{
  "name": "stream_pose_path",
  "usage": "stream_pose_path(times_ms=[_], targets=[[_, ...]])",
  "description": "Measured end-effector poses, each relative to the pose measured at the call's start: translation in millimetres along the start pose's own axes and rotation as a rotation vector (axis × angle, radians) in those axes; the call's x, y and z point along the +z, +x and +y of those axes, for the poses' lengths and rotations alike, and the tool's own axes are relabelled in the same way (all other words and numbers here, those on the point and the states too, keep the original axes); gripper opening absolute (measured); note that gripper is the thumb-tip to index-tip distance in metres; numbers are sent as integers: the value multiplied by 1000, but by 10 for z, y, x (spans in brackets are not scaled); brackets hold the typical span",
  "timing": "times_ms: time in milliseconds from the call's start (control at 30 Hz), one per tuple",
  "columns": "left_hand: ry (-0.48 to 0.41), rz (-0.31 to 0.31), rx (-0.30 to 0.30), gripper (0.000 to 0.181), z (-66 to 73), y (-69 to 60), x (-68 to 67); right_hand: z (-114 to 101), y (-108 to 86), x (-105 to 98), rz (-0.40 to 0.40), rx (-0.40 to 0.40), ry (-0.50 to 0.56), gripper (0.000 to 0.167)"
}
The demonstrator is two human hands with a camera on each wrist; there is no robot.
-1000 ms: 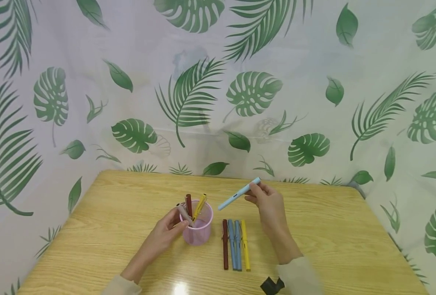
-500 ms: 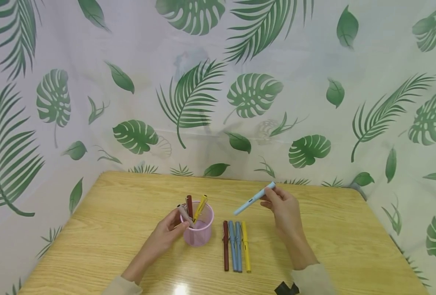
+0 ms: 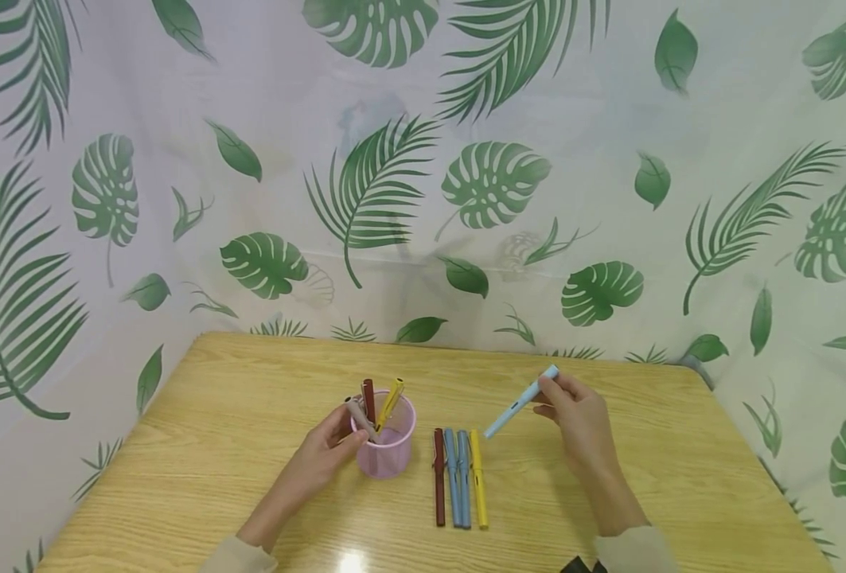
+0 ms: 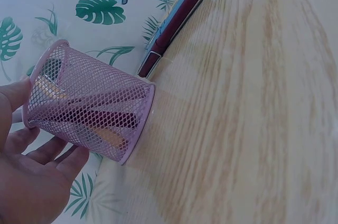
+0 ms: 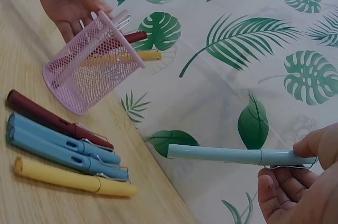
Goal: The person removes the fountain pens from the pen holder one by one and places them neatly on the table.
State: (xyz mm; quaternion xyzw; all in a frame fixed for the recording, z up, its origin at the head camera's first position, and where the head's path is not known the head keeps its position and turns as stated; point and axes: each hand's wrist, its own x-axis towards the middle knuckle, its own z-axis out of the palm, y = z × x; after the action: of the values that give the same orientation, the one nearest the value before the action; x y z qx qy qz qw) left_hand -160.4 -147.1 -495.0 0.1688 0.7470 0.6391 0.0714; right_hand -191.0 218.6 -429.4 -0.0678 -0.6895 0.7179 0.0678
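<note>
While the table (image 3: 680, 477) spreads beneath the pink mesh cup (image 3: 387, 461), my left hand (image 3: 318, 455) holds the cup near its rim between thumb and fingers. Right of the cup lies a row of four pens (image 3: 463, 481); three more pens (image 3: 389, 405) lean inside the cup. The light blue pen (image 3: 521, 403), its cap end pinched by my right hand (image 3: 584, 422), has just moved rightward from the cup, past the row; my work, I judge, now centres there.
</note>
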Motion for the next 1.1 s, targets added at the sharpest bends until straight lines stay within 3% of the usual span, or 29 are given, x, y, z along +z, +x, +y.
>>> stream_pose_path(times_ms=[133, 500, 1100], targets=[[5, 2, 9, 64, 1, 2, 2, 27, -7, -78, -7, 5, -35, 15], [-5, 3, 13, 63, -15, 12, 8, 104, -10, -218, -27, 23, -158, 28], [-7, -8, 17, 63, -1, -3, 1, 215, -23, -246, -108, 84, -242, 37]])
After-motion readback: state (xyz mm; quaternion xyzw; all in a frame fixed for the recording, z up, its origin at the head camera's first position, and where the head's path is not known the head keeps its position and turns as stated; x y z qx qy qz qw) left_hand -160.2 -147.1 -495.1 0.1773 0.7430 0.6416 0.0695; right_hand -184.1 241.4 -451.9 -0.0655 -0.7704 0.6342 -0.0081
